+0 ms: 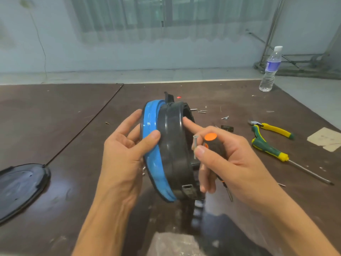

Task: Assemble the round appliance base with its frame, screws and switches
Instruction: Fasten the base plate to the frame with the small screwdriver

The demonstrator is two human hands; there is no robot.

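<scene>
Round appliance base, blue-rimmed, is held on edge above the table by the left hand; the right hand grips an orange-capped screwdriver and a metal pin. Loose screws remain (fastening seems unfinished).

Pale wall with a curtained window — light floor beyond the dark brown table.

The round appliance base, black with a blue band, is held on edge above the bench. Loose screws are scattered at its 1 o'clock.
</scene>
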